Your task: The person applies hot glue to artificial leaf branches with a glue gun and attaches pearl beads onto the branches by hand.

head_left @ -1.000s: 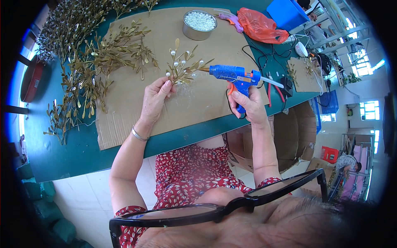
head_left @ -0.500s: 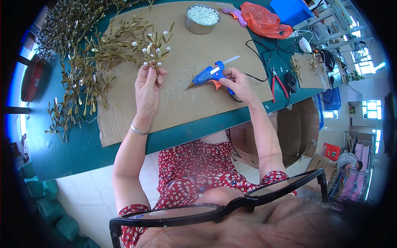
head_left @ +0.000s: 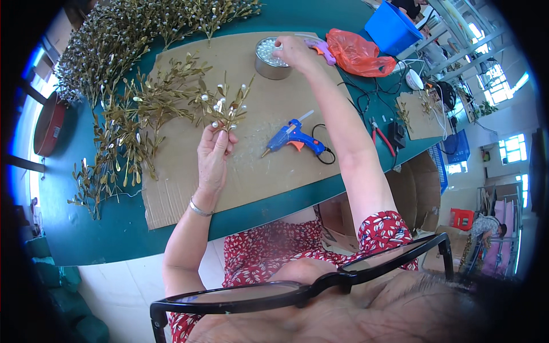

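Observation:
A gold artificial sprig [head_left: 230,108] dotted with white pearl beads is pinched by its stem in my left hand [head_left: 214,151], above the cardboard sheet [head_left: 229,197]. My right hand [head_left: 296,52] reaches to the round metal tin [head_left: 271,70] of white pearl beads. Its fingertips are at the beads over the tin's right side, bent together; whether a bead is between them I cannot make out. A blue hot glue gun [head_left: 295,137] lies on the cardboard between my hands, nozzle toward the left, a clear glue stick poking from its back.
Gold sprigs [head_left: 128,123] spread over the cardboard's left side, with a dense pile of beaded sprigs [head_left: 108,43] behind. A red plastic bag [head_left: 357,54], blue bin [head_left: 393,27], pink glue gun [head_left: 324,52] and red-handled pliers [head_left: 382,137] lie right. A cardboard box [head_left: 409,188] stands below the table edge.
My right hand has let go of the blue glue gun, now lying on the cardboard, and moved up to the bead tin. My left hand still holds the sprig.

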`<state>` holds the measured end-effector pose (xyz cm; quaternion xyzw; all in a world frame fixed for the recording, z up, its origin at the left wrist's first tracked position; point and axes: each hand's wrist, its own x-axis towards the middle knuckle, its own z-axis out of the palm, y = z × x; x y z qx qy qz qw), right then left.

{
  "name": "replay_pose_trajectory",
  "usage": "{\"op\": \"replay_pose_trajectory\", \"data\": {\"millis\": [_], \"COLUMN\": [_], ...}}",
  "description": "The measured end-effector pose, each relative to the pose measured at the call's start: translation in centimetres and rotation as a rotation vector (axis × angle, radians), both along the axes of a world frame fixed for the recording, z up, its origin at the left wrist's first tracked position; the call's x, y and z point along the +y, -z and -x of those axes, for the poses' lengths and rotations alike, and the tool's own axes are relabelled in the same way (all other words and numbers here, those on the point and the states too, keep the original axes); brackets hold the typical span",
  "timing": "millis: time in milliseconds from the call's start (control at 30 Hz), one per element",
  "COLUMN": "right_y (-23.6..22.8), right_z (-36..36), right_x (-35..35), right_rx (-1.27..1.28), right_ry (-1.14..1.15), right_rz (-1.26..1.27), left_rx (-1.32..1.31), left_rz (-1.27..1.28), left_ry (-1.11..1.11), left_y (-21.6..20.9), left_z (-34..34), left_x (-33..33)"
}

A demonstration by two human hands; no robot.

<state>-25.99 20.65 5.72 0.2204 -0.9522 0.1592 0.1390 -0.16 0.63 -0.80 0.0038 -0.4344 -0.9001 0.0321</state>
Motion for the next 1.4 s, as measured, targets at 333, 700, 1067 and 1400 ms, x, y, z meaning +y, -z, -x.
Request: {"op": "replay_pose_trajectory", "data": {"millis": [333, 700, 1067, 1400], "right_y": [0.3, -2.8, -1.4, -0.7], "right_z": [2.1, -14.9, -20.6, -21.3], "right_x": [0.1, 2.5, 2.2, 0.6], "right_rx": [-0.158, -1.039, -1.193, -0.461], "right_ry": [0.038, -0.402, -0.451, -0.319], "right_rz": [-0.053, 1.472, 1.713, 1.411], "left_rx": [-0.027, -0.024, -0.020, -0.016], "left_rz": [0.040, 0.058, 0.116, 0.172], "left_ry": [0.018, 0.050, 0.058, 0.151], "left_y": [-0.1, -0.3, -0.2, -0.6], "left_z": [0.2, -0.6, -0.9, -0.9], "left_x": [0.1, 0.8, 1.5, 1.2]}}
